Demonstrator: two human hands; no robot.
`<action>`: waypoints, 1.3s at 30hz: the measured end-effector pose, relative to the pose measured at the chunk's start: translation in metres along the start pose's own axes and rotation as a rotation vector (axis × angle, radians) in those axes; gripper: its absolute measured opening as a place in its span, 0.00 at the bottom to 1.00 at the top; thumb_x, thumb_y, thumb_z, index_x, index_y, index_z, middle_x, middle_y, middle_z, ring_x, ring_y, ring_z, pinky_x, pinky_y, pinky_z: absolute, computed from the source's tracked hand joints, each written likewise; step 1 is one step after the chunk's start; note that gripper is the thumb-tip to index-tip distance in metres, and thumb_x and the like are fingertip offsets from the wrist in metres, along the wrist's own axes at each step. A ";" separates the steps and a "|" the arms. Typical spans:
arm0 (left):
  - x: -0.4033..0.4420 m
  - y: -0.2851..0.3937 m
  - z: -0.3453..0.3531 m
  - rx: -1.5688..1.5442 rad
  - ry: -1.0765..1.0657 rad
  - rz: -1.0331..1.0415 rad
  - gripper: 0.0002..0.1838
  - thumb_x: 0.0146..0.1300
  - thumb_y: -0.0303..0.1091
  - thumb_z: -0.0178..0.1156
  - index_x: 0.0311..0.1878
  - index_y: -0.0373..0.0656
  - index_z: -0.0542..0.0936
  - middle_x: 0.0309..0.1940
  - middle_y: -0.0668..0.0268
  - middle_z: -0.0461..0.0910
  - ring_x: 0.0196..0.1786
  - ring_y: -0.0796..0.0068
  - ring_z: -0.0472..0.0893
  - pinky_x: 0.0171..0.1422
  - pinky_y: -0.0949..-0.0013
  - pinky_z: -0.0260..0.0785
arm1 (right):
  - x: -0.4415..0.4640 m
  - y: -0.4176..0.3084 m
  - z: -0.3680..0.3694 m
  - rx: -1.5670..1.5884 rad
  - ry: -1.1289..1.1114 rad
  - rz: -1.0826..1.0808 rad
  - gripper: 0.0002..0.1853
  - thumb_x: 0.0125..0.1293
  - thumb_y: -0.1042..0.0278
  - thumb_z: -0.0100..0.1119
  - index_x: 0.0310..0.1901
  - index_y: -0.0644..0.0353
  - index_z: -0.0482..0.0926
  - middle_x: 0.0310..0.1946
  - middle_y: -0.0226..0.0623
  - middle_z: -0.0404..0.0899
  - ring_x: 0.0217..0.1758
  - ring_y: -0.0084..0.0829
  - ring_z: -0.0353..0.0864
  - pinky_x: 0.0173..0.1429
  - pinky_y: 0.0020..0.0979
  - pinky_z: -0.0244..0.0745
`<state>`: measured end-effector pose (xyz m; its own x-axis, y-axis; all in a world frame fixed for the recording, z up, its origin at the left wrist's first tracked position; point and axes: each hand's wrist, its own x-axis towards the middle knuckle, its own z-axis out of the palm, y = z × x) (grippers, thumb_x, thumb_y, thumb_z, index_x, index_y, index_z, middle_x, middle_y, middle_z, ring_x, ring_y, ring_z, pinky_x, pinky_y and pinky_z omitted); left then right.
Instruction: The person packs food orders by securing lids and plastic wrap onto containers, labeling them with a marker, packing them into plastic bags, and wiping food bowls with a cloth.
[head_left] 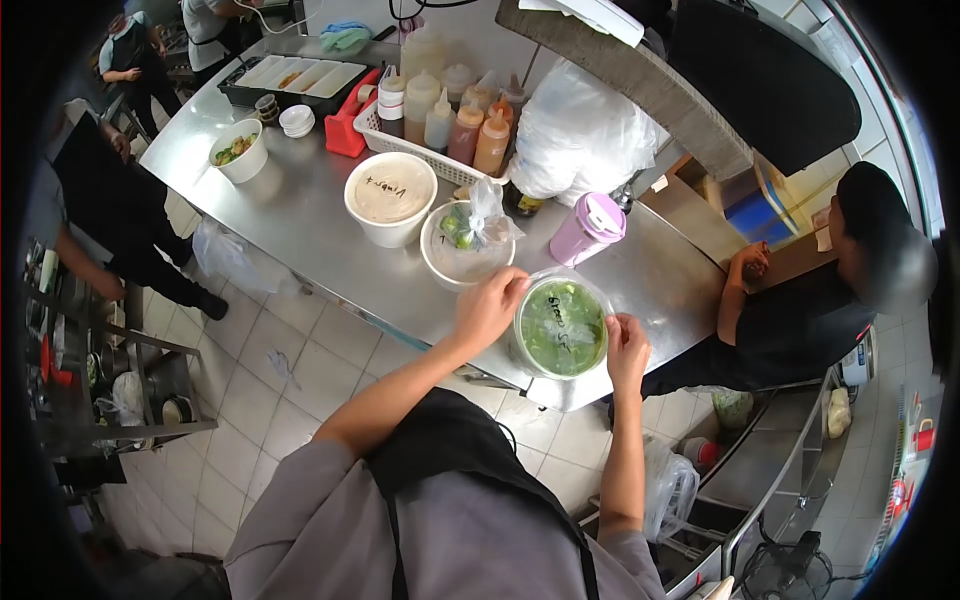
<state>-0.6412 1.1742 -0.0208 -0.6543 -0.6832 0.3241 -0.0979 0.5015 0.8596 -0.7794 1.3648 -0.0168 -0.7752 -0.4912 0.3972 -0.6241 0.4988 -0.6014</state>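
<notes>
Right of frame centre, I see round, green-filled, clear plastic tub [560, 335] at edge of shiny steel table [300, 215]; left hand [490, 308], right hand [628, 352] pinch its rim, fingers nearly closed

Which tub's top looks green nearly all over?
The round tub between the left hand and the right hand. The white tubs show only patches of green, or none.

- Head view: we look forward and steeply down from above the wearer's torso [480, 530], close at six o'clock.
- Left hand [492, 308] and right hand [627, 350] lie farther off, near centre.
- Beyond, our wide, dark-rimmed field follows the metal table [318, 205] towards ten o'clock.
</notes>
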 end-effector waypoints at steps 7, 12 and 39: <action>0.042 0.011 0.042 0.251 -0.164 0.044 0.12 0.59 0.40 0.57 0.30 0.42 0.81 0.29 0.64 0.75 0.29 0.60 0.78 0.32 0.57 0.68 | 0.037 0.007 0.017 0.050 -0.041 0.082 0.09 0.56 0.69 0.61 0.33 0.67 0.78 0.20 0.40 0.74 0.20 0.29 0.71 0.27 0.29 0.67; 0.043 0.009 0.038 0.230 -0.044 0.272 0.13 0.60 0.41 0.56 0.31 0.41 0.80 0.29 0.66 0.75 0.27 0.62 0.77 0.30 0.59 0.67 | 0.019 -0.008 -0.001 -0.057 0.139 -0.137 0.04 0.54 0.77 0.57 0.32 0.66 0.75 0.28 0.41 0.71 0.22 0.33 0.71 0.28 0.32 0.68; -0.008 0.056 -0.015 -0.163 -0.243 0.499 0.08 0.57 0.33 0.58 0.38 0.40 0.76 0.42 0.59 0.73 0.47 0.62 0.73 0.51 0.64 0.65 | -0.040 -0.057 -0.038 0.841 -0.058 0.596 0.19 0.52 0.82 0.55 0.46 0.64 0.65 0.25 0.33 0.76 0.25 0.18 0.72 0.27 0.21 0.69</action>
<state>-0.6303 1.1999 0.0307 -0.7467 -0.2337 0.6228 0.3714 0.6302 0.6819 -0.7162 1.3831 0.0283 -0.9167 -0.3723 -0.1450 0.1471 0.0229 -0.9889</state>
